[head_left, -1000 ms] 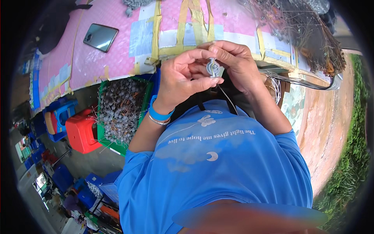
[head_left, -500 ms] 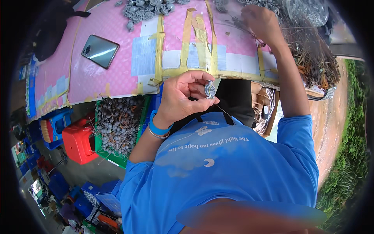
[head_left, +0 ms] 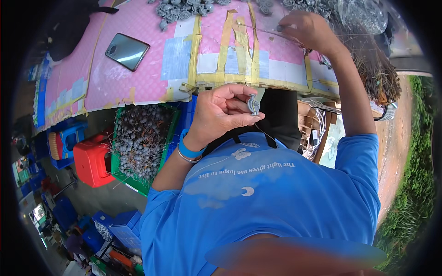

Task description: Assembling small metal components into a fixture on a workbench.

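Between the thumb and fingers of my left hand (head_left: 214, 110) sits a small grey artificial rose (head_left: 252, 105); a thin stem trails below it toward my shirt. This hand is held just off the near edge of the pink-covered table (head_left: 152, 83). Over the table's right part, my right hand (head_left: 311, 33) pinches a thin wire stem (head_left: 262, 30) that points left across the surface. Its fingertips are partly hidden. Near that hand lie more grey roses (head_left: 294, 4) and a thick bundle of brown wire stems (head_left: 375, 69).
A heap of grey roses (head_left: 186, 10) lies at the table's far side, with a phone (head_left: 127, 52) to the left. Clear plastic wrap (head_left: 363, 16) is at far right. Below the table edge stand a green crate (head_left: 173, 122) of stemmed grey pieces and a red stool (head_left: 90, 161).
My right hand, blurred among the stems before, now has a thin wire stem stretching leftward from its fingers. The rose in my left hand has turned slightly. The whole view has shifted a little.
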The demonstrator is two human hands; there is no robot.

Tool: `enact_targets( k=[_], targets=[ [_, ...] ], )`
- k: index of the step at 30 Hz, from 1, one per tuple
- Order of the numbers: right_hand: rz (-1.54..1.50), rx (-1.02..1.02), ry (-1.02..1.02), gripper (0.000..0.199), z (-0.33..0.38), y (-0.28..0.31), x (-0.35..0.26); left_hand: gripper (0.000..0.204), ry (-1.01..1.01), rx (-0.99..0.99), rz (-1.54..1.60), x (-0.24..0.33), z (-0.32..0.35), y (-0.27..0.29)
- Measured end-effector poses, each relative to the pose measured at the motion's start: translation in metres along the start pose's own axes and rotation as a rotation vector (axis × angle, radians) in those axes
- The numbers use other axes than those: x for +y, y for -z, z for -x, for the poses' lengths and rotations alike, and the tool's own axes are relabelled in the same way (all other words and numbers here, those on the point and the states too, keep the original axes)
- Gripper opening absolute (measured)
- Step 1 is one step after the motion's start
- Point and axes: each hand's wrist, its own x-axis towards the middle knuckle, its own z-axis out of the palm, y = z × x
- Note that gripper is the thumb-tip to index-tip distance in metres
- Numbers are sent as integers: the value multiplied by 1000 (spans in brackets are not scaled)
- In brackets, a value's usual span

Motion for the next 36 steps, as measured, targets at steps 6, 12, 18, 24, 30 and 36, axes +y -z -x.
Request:
enact_targets(
  k=[6,12,18,24,30,36],
  targets=[
    [10,31,-194,29,5,-6,-12,42,-58,88,-20,-4,9,-8],
    [223,153,-406,36,15,4,-31,43,-87,186,-45,-3,14,-12],
    [-863,337,-495,28,50,23,-157,43,-305,236,-185,-4,14,-16],
    [-1165,230,-479,24,70,13,-198,44,-353,232,-283,-1,15,-19],
    [-1115,244,-380,22,76,9,-191,42,-395,253,-317,-2,20,-23],
    [-1192,180,-537,24,75,11,-204,38,-512,351,-629,0,21,-23]
  ],
)
